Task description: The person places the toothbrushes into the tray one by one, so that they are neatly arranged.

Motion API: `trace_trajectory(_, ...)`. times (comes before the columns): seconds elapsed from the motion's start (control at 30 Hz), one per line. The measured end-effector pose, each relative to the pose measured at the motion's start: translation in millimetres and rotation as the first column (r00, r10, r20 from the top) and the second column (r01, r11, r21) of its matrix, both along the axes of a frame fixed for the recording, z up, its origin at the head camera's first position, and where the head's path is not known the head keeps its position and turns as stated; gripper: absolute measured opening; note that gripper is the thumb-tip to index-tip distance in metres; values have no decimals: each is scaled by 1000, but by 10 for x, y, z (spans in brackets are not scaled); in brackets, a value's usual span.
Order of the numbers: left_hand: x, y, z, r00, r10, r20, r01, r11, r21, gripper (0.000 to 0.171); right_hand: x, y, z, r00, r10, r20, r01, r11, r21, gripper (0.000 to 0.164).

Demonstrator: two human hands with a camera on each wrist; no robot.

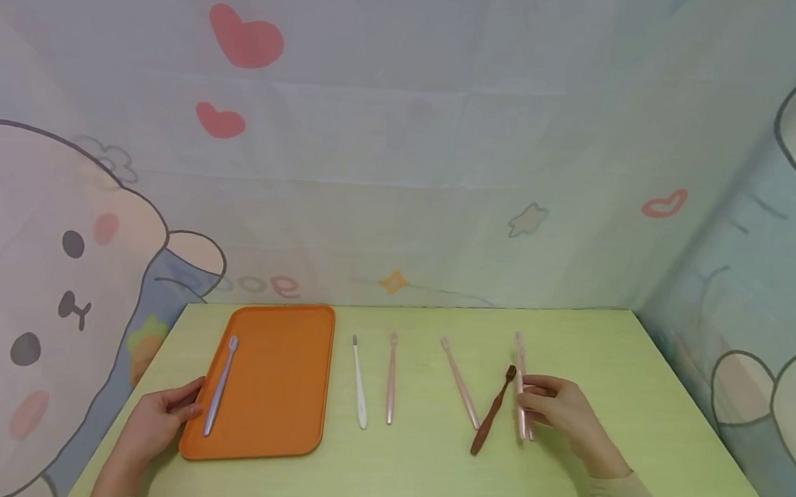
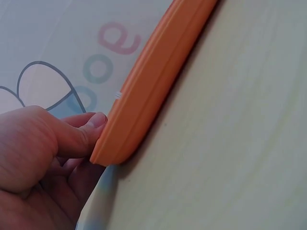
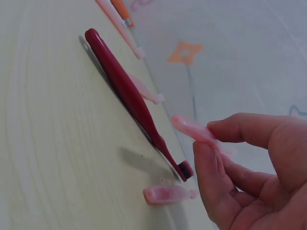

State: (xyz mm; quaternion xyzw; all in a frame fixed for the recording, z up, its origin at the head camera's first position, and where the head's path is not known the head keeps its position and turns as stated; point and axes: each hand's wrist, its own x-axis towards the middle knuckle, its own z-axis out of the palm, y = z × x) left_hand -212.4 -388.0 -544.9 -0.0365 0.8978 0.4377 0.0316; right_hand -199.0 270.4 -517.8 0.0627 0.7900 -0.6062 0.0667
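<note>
My left hand [image 1: 150,424] pinches the left rim of an orange tray [image 1: 277,386], with the thumb on the edge in the left wrist view. On the tray lies a light purple toothbrush [image 1: 219,390]. At the right, my right hand [image 1: 563,415] pinches a pink toothbrush [image 3: 189,128] between thumb and fingers, raised over the table. Beneath it another pink toothbrush [image 3: 168,194] lies on the table. Just left of that hand is a dark red toothbrush [image 1: 488,420], lying slanted, its handle end close to the lower end of a further pink toothbrush [image 1: 461,384].
Between tray and right hand lie a white toothbrush [image 1: 359,388] and a pink toothbrush [image 1: 392,383]. The pale green table [image 1: 395,487] ends at a printed cloth backdrop [image 1: 404,164] behind and at both sides.
</note>
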Motion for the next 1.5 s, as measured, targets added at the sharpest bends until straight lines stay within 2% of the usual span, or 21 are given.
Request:
trace_trajectory(0.43, -9, 22, 29, 1000, 3, -1, -3, 1000, -6, 52, -96, -410, -21, 997, 68, -30, -70, 992, -100, 54)
trace_trajectory(0.73, 6, 16, 20, 1000, 4, -4, -4, 1000, 20, 52, -151, -845, 8, 991, 124, -57, -129, 987, -98, 53)
trace_trajectory(0.93, 7, 29, 19, 1000, 0, -19, 0, 1000, -3, 52, -209, -1177, 0, 975, 211, -73, -221, 959, -180, 52)
trace_trajectory(1.1, -8, 48, 5, 1000, -1, -24, 1, 1000, 0, 51, -241, -1453, -5, 960, 267, -79, -277, 945, -175, 53)
trace_trajectory(1.33, -22, 64, -12, 999, -17, -30, 17, 1000, -2, 51, -249, -1777, -19, 952, 297, -72, -306, 935, -181, 50)
trace_trajectory(1.5, -17, 61, -11, 999, -23, -32, 23, 1000, 6, 51, -290, -2003, -66, 949, 307, -75, -316, 922, -223, 48)
